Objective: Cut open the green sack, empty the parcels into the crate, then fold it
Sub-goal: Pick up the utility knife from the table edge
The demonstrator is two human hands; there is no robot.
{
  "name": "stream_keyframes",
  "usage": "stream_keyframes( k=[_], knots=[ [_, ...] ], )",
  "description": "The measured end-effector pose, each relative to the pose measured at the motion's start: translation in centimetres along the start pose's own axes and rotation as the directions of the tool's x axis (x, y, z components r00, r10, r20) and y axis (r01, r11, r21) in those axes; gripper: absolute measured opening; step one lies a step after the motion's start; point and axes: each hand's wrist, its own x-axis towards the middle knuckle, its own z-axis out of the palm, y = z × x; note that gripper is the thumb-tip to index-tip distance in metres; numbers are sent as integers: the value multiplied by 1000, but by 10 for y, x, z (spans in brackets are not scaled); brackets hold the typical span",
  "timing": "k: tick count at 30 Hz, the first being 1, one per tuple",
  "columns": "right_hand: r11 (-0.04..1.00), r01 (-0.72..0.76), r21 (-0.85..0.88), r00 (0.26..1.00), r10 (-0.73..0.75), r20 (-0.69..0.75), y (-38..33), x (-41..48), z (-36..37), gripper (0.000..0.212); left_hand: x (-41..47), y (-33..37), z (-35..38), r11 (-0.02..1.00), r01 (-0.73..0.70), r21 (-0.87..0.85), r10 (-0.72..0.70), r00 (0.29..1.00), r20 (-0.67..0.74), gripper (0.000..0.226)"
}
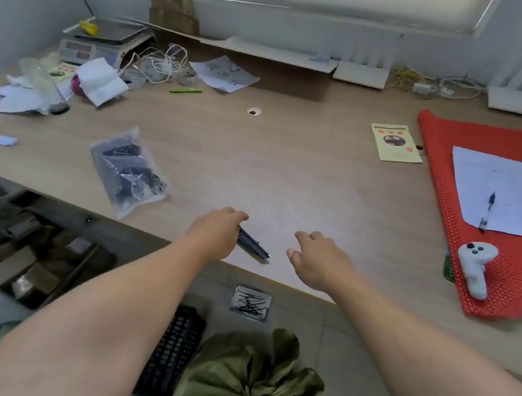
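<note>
Sack (244, 388) sits tied, so the left hand (217, 230) covers the knife (254, 246) at the table's (288, 175) near edge, its grip hidden. Right hand (321, 260) hovers, fingers loose, empty.

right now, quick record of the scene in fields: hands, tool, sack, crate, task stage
left hand: fingers curled over the handle end of the black cutter
right hand: loosely curled, holds nothing, above the table
tool: black cutter at the near table edge, its free end pointing toward the right hand
green sack: on the floor below the table edge, neck bunched shut
crate: black, on the floor to the left of the green sack
task stage: sack not yet cut open
</note>
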Motion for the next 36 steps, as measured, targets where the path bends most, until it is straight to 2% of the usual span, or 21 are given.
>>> stream_keyframes(
  k=[5, 10, 13, 19, 27, 30, 32, 36],
  knots=[
    [994, 27, -110, 999, -23, 42, 22, 28, 30, 47, 34, -9, 33, 991, 9, 135, -31, 986, 164, 57],
    [990, 74, -118, 997, -75, -4, 33, 43, 48, 46, 54, -9, 49, 974, 22, 227, -74, 972, 224, 64],
    [988, 89, -126, 995, -94, -35, 35, 46, 55, 45, 59, -8, 55, 964, 28, 265, -89, 971, 220, 67],
    [998, 45, -32, 999, -46, -17, 33, 49, 63, 47, 57, -10, 68, 939, 31, 343, -99, 978, 183, 41],
    [999, 2, 37, 999, 0, -42, 21, 39, 65, 52, 36, -18, 80, 896, 35, 443, -76, 994, 74, 31],
    [997, -31, 72, 998, 35, -55, 11, 30, 70, 54, 20, -22, 83, 913, -17, 407, -33, 993, 116, 31],
    [995, -54, 89, 997, 59, -51, 3, 20, 74, 55, 5, -24, 83, 947, -46, 318, -5, 988, 157, 32],
    [997, -41, 60, 997, 44, -58, -16, -6, 85, 55, -27, -34, 76, 998, 57, 39, -64, 978, 198, 37]
  ],
)
